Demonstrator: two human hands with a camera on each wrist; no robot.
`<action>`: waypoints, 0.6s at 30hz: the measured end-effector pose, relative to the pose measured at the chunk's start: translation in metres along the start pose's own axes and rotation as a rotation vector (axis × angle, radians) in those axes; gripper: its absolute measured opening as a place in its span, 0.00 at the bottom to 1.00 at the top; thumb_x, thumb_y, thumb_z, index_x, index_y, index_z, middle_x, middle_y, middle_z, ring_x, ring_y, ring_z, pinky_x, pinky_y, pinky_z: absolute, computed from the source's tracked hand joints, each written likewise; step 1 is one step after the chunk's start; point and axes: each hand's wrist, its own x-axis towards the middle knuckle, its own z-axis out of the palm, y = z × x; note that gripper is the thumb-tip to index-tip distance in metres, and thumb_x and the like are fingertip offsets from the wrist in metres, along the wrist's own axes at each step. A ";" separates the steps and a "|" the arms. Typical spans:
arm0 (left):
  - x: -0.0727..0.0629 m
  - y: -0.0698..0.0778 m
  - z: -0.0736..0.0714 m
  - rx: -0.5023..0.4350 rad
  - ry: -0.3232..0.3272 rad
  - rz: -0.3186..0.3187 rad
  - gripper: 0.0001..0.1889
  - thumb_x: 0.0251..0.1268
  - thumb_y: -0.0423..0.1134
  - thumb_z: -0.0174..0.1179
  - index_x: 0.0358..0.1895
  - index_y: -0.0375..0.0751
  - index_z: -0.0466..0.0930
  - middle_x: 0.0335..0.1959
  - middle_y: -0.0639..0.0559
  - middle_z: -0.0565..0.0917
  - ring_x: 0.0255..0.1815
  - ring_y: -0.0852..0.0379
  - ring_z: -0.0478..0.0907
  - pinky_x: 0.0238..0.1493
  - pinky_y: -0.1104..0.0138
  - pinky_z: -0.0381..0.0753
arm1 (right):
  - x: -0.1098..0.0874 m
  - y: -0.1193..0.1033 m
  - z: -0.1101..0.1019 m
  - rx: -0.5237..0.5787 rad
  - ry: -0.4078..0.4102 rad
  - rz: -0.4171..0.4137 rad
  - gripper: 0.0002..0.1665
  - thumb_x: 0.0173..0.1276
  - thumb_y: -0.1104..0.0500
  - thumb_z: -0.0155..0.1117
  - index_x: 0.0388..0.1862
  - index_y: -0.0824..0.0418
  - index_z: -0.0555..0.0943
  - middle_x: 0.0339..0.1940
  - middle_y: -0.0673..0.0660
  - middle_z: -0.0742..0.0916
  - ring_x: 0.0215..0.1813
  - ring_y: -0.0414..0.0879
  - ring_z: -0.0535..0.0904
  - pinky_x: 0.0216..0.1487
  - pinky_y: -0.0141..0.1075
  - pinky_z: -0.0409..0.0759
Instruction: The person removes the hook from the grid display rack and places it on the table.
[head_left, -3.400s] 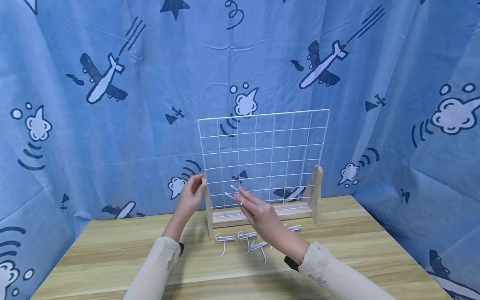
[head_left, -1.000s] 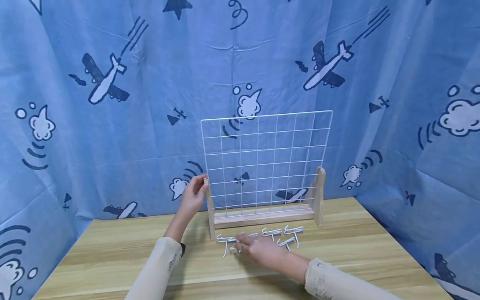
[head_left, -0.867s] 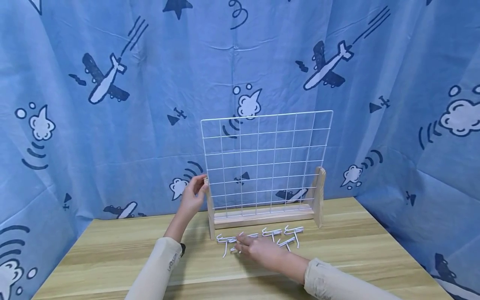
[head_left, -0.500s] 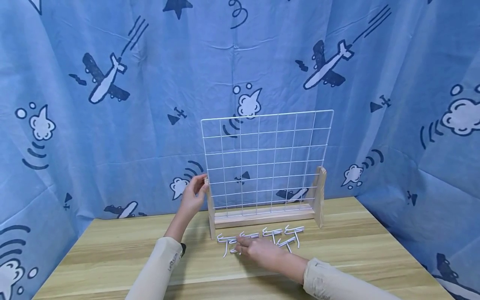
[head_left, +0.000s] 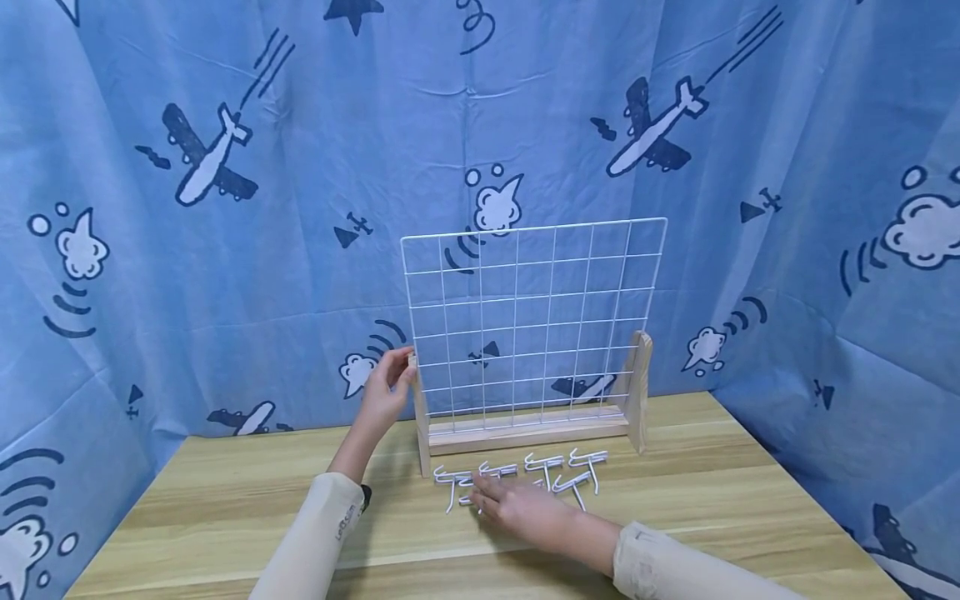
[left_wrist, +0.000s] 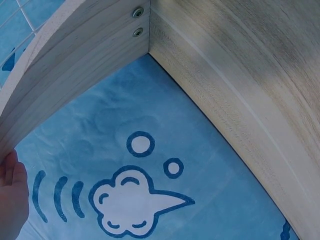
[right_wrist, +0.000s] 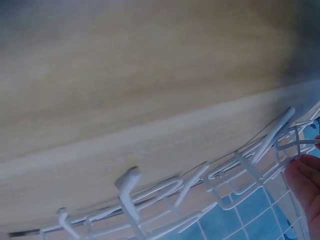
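Observation:
My left hand (head_left: 384, 392) pinches the top of the left wooden upright (head_left: 420, 425) of a stand; in the left wrist view, fingertips (left_wrist: 11, 172) touch the curved edge of that upright (left_wrist: 75, 65). The stand carries a white wire grid panel (head_left: 532, 321). Low over the table, my right hand (head_left: 528, 510) has its fingers around a white wire hook (head_left: 465, 501), mostly hidden beneath them. The right wrist view shows fingers (right_wrist: 302, 177) at the wire end of a hook (right_wrist: 290, 145). Several similar hooks (head_left: 543, 461) lie around this hand, in front of the stand.
The stand's wooden crossbar (head_left: 528, 433) and right upright (head_left: 637, 392) are behind the hooks. A wood-grain table (head_left: 225, 517) carries everything. Blue curtain (head_left: 300, 275) with plane and cloud prints hangs close behind the table and along both sides.
From near the grid, where it held a hook up, my right hand has come down to the hooks on the table; in the last second it barely moves. The left hand keeps its place.

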 end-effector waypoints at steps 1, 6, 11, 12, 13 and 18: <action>0.000 0.000 0.000 -0.001 0.001 0.005 0.18 0.73 0.28 0.49 0.63 0.30 0.67 0.58 0.34 0.74 0.63 0.40 0.70 0.67 0.53 0.68 | 0.000 -0.001 0.000 0.020 0.010 0.005 0.21 0.66 0.58 0.63 0.57 0.62 0.80 0.59 0.62 0.81 0.58 0.52 0.79 0.55 0.37 0.81; -0.002 0.000 -0.001 -0.010 0.011 0.058 0.17 0.74 0.30 0.49 0.62 0.30 0.68 0.56 0.33 0.74 0.62 0.40 0.71 0.66 0.53 0.69 | 0.000 -0.006 -0.003 0.089 0.024 0.047 0.21 0.72 0.51 0.57 0.56 0.62 0.81 0.59 0.63 0.81 0.59 0.55 0.78 0.60 0.43 0.78; -0.003 0.000 0.000 0.004 0.028 0.106 0.16 0.74 0.32 0.49 0.61 0.30 0.69 0.54 0.34 0.76 0.59 0.40 0.73 0.65 0.54 0.72 | 0.001 -0.009 -0.005 0.077 0.004 0.072 0.19 0.72 0.48 0.56 0.54 0.56 0.83 0.59 0.63 0.81 0.60 0.56 0.78 0.61 0.45 0.77; -0.002 0.000 0.000 0.004 0.027 0.098 0.17 0.74 0.32 0.50 0.61 0.30 0.69 0.54 0.33 0.75 0.60 0.40 0.73 0.65 0.54 0.71 | 0.002 -0.010 -0.005 0.071 0.004 0.075 0.19 0.71 0.48 0.57 0.53 0.55 0.83 0.59 0.62 0.81 0.59 0.55 0.78 0.61 0.45 0.77; -0.002 0.000 0.000 0.003 0.025 0.085 0.17 0.74 0.31 0.50 0.61 0.30 0.68 0.55 0.33 0.75 0.60 0.40 0.73 0.65 0.54 0.71 | 0.002 -0.010 -0.005 0.062 0.005 0.076 0.19 0.70 0.47 0.57 0.53 0.55 0.83 0.58 0.62 0.81 0.59 0.55 0.78 0.60 0.45 0.77; 0.000 0.001 0.000 -0.015 0.002 0.007 0.18 0.73 0.29 0.49 0.63 0.30 0.67 0.58 0.33 0.74 0.63 0.40 0.71 0.67 0.52 0.68 | 0.004 -0.012 -0.003 0.023 0.008 0.072 0.19 0.66 0.45 0.62 0.50 0.52 0.84 0.57 0.61 0.82 0.57 0.55 0.80 0.58 0.46 0.79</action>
